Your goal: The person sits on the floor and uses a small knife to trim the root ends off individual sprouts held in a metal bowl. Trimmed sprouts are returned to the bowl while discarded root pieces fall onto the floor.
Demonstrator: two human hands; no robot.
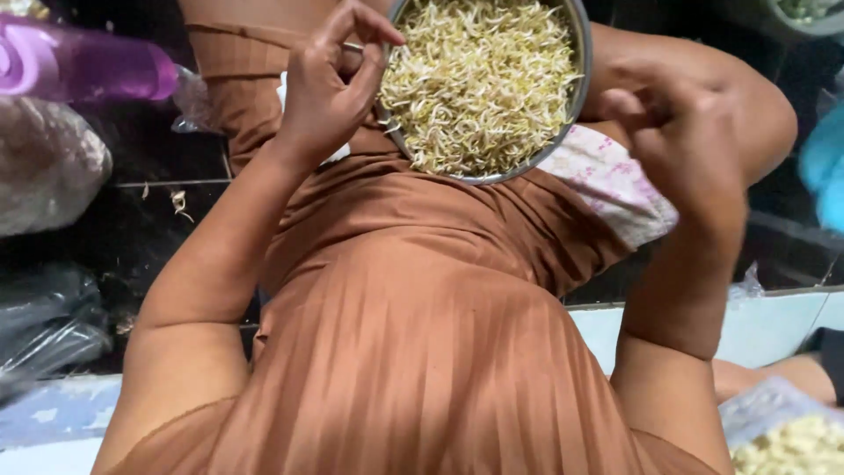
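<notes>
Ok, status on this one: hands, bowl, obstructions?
Left hand pinching at bowl rim. Right hand blurred, beside bowl. Metal bowl full of bean sprouts. Nothing blocking.

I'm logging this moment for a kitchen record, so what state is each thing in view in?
Round metal bowl: resting on the lap, heaped full of pale bean sprouts.
Left hand: at the bowl's rim, fingertips pinched together.
Right hand: blurred, beside the bowl; its grip cannot be told.
Purple plastic bottle: lying on its side.
Brown pleated dress: draped over the lap.

One metal bowl of bean sprouts is sitting between two hands, left hand and right hand; one purple bottle is lying left of the bowl.
</notes>
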